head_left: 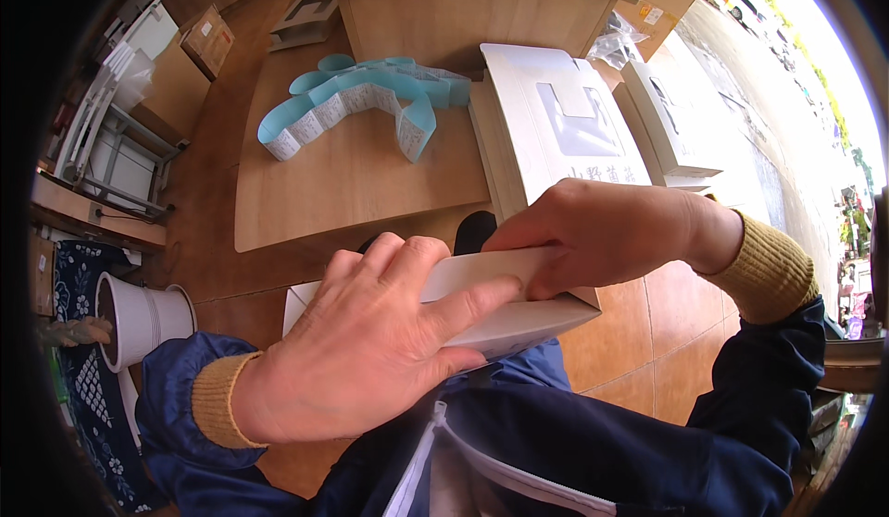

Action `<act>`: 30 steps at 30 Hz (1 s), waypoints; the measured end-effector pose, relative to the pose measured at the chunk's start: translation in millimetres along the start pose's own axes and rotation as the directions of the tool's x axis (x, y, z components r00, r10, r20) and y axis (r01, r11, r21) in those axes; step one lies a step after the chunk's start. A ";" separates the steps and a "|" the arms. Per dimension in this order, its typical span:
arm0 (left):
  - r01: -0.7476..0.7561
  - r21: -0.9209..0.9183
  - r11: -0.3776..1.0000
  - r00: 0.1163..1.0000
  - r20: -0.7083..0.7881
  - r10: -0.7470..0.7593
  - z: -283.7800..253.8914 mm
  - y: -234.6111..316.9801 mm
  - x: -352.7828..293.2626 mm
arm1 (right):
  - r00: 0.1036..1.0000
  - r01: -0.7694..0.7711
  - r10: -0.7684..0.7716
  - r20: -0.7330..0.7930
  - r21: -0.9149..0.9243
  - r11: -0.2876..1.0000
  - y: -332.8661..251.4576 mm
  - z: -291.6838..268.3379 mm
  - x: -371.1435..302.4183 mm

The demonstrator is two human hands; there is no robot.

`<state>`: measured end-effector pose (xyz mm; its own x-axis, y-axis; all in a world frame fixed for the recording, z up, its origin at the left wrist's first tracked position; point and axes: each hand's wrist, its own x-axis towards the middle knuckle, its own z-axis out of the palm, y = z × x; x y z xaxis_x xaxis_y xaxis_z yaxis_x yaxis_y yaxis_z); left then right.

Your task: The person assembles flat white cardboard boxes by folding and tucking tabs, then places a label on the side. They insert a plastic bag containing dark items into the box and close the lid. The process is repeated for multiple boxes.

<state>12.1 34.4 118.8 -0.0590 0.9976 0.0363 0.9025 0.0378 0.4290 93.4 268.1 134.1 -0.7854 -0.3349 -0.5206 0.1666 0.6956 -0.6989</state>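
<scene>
Held above my lap is a white cardboard box (532, 321), with its creased panels and a pointed corner showing at the right. My left hand (356, 355) lies across it, fingers curled over the far edge and thumb on the near side. At the right end, my right hand (602, 225) grips the upper flap, its bent fingertips tucked in at the fold; part of them is hidden. Beyond my hands, a stack of flat white cartons (528, 119) with window cut-outs rests on the wooden table (370, 193). A long curling strip of light-blue-backed labels (338, 100) lies to its left.
Past the stack stands a white box with a handle slot (669, 119), beside crumpled clear plastic (616, 43). At left are a white bucket (148, 321), a metal rack (116, 137) and brown cartons (206, 43). A wooden cabinet (454, 22) bounds the table's far side.
</scene>
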 end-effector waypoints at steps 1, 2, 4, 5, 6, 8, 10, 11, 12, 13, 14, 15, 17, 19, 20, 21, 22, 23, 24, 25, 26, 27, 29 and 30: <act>0.025 -0.034 0.999 1.000 -0.010 -0.025 -1.6 -1.0 -0.3 | 0.999 -0.033 0.032 0.033 0.047 0.998 -2.4 -2.7 -3.0; 0.060 -0.055 0.997 0.998 -0.007 -0.061 -2.8 -1.5 -0.6 | 0.998 -0.024 0.018 0.062 0.095 0.995 -4.4 -5.8 -6.6; 0.073 -0.076 0.994 0.996 -0.048 -0.077 -4.6 -2.5 -2.4 | 0.993 0.109 -0.108 -0.036 0.027 0.994 -7.4 -3.4 -11.3; 0.102 -0.075 0.992 0.993 -0.052 -0.106 -5.0 -2.7 -4.3 | 0.962 0.221 -0.234 -0.142 -0.100 0.970 -9.3 8.6 -12.1; 0.103 -0.080 0.991 0.990 -0.085 -0.109 -5.6 -3.7 -6.6 | 0.955 0.215 -0.246 -0.165 -0.188 0.958 -9.1 16.5 -13.2; 0.107 -0.071 0.992 0.983 -0.142 -0.116 -6.7 -8.9 -12.6 | 0.920 0.217 -0.315 -0.233 -0.364 0.906 -6.7 28.0 -12.9; 0.090 0.042 0.995 0.966 -0.245 -0.077 -13.3 -18.9 -26.6 | 0.936 0.170 -0.262 -0.236 -0.350 0.921 -2.2 27.1 -17.2; 0.092 0.048 0.995 0.949 -0.308 -0.072 -17.1 -27.1 -33.9 | 0.928 0.181 -0.274 -0.252 -0.338 0.924 -1.6 28.3 -18.4; 0.105 0.063 0.992 0.925 -0.374 -0.074 -20.0 -34.3 -41.9 | 0.919 0.195 -0.288 -0.270 -0.326 0.925 -2.0 26.8 -20.3; 0.247 -0.200 0.948 0.915 -0.273 -0.297 -19.6 -40.2 -48.3 | 0.926 0.174 -0.262 -0.272 -0.308 0.935 -3.4 24.9 -19.4; 0.198 -0.414 0.889 0.916 -0.244 -0.318 -12.9 -44.2 -51.8 | 0.919 0.216 -0.300 -0.255 -0.311 0.926 -5.8 22.1 -17.0; 0.180 -0.641 0.746 0.906 -0.186 -0.379 -3.7 -46.4 -54.2 | 0.932 0.221 -0.295 -0.210 -0.314 0.923 -9.3 17.4 -14.6; 0.108 -0.841 0.531 0.901 -0.143 -0.410 14.1 -48.8 -56.9 | 0.946 0.215 -0.287 -0.150 -0.372 0.903 -19.4 9.7 -2.6; 0.102 -0.842 0.530 0.893 -0.157 -0.421 25.1 -48.8 -61.0 | 0.932 0.300 -0.316 -0.176 -0.114 0.947 -31.2 4.5 20.8; 0.117 -0.843 0.525 0.890 -0.145 -0.431 28.5 -48.7 -62.2 | 0.931 0.323 -0.318 -0.180 -0.005 0.947 -37.4 5.1 33.2; 0.068 -0.788 0.612 0.892 -0.226 -0.391 31.1 -49.0 -62.3 | 0.927 0.321 -0.321 -0.195 -0.033 0.947 -43.8 5.0 43.3; 0.060 -0.791 0.608 0.885 -0.240 -0.399 32.9 -49.0 -62.4 | 0.914 0.343 -0.351 -0.205 -0.071 0.937 -50.1 5.3 53.3; 0.028 -0.784 0.621 0.874 -0.282 -0.396 34.1 -48.9 -62.7 | 0.943 0.288 -0.301 -0.141 -0.106 0.952 -55.4 -0.6 58.1; -0.002 -0.777 0.629 0.860 -0.323 -0.396 34.6 -49.0 -63.3 | 0.960 0.255 -0.267 -0.077 -0.139 0.957 -60.7 -4.0 62.1; 0.008 -0.758 0.652 0.857 -0.330 -0.395 35.2 -49.5 -63.9 | 0.965 0.243 -0.254 -0.073 -0.132 0.961 -65.4 -4.2 65.9; 0.018 -0.739 0.673 0.856 -0.337 -0.392 36.0 -50.0 -64.6 | 0.973 0.217 -0.227 -0.037 -0.174 0.960 -69.2 -5.0 68.3; 0.025 -0.726 0.687 0.858 -0.337 -0.387 37.2 -50.6 -65.1 | 0.981 0.191 -0.196 -0.004 -0.216 0.958 -71.9 -6.1 69.8; 0.008 -0.718 0.696 0.870 -0.338 -0.358 39.0 -52.5 -66.6 | 0.989 0.147 -0.140 0.043 -0.227 0.963 -73.9 -7.6 72.2; 0.001 -0.719 0.695 0.877 -0.333 -0.345 40.0 -52.6 -67.5 | 0.991 0.129 -0.119 0.063 -0.193 0.973 -73.2 -7.4 73.6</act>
<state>-14.3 -32.6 57.6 -0.5054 0.8429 0.1845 0.3208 -0.0149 0.9470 19.1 197.2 150.6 -0.7604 -0.4545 -0.4639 -0.0542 0.7562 -0.6521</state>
